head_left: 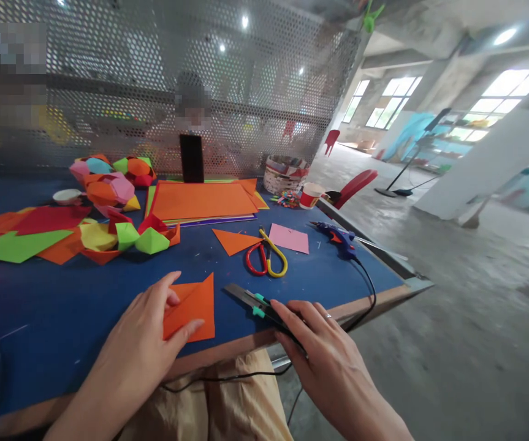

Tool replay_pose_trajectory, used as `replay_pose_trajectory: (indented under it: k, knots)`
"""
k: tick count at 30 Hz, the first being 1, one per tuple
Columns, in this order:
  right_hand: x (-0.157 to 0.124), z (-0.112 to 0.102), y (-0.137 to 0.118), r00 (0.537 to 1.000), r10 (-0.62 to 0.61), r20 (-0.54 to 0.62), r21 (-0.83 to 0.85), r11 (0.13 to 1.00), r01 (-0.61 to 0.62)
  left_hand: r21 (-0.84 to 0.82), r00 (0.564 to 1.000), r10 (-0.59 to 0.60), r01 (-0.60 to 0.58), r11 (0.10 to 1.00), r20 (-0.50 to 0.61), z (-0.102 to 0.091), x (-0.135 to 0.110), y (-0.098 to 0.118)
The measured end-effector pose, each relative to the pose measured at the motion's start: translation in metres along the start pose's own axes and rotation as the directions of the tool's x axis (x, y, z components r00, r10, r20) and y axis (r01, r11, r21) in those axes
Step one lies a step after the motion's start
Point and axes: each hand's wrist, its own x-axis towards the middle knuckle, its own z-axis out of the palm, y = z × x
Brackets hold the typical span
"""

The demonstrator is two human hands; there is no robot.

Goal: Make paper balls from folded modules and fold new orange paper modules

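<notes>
My left hand (149, 327) is closed on a folded sheet of orange paper (202, 312) near the table's front edge, its thumb lying over the lower part. One pointed flap of the sheet stands up a little at the top right. Just to the right, my right hand (319, 343) grips a black and green utility knife (266, 311), with the blade out and pointing left toward the paper. Fingers cover the handle's rear end. Beyond the knife lie red-and-yellow-handled scissors (271, 257), an orange paper triangle (234, 241) and a pink paper square (289, 238).
A stack of coloured paper (200, 201) lies at the back, with a black phone-like slab (192, 158) behind it. Folded paper shapes (108, 190) and loose sheets (25, 242) cover the left. A blue glue gun (338, 237), paper cup (311, 195) and basket (285, 174) stand right.
</notes>
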Motion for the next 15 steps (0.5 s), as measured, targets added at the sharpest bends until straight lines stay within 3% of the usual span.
replay_pose_trajectory:
  k: [4,10,15]
  knots:
    - [0.0,0.003,-0.003,1.0,-0.009,-0.003,0.003,1.0,0.009,-0.016,0.999,0.016,-0.015,1.0,0.047,-0.002,0.0,0.008]
    - [0.003,0.004,-0.005,1.0,-0.012,-0.006,0.031,0.999,0.013,-0.031,0.985,-0.106,0.111,0.993,0.139,-0.005,0.006,0.013]
    - [0.001,0.003,-0.007,1.0,-0.006,0.016,0.049,0.999,0.005,-0.17,0.984,-0.103,0.128,0.977,0.144,-0.01,0.01,0.006]
